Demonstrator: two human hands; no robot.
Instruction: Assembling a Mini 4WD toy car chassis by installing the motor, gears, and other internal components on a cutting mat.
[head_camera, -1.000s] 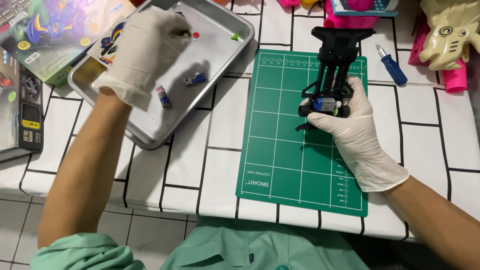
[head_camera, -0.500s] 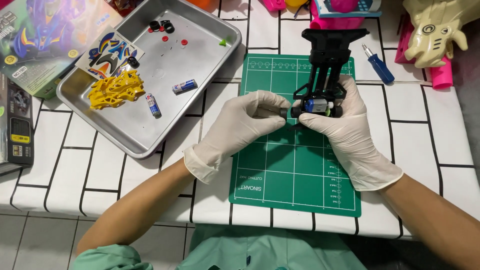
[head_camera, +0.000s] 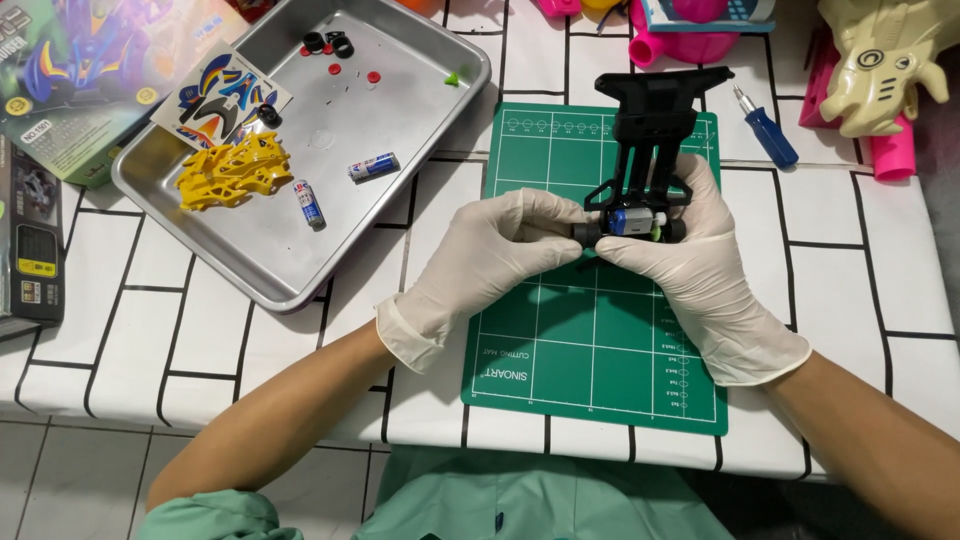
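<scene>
Gripping one black chassis (head_camera: 648, 150): two hands, left hand (head_camera: 490, 262) and right hand (head_camera: 690, 270).

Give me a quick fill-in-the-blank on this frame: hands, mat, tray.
1. Both hands, left hand and right hand, wear white ____.
2. The black chassis is held over a ____ cutting mat.
3. The yellow part lies in the metal ____.
4. The screwdriver right of the mat has a ____ handle.

Missing words: gloves; green; tray; blue

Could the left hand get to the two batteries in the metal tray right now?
Probably yes: the batteries lie uncovered in the tray, open from above, but the left hand is busy at the black chassis.
</scene>
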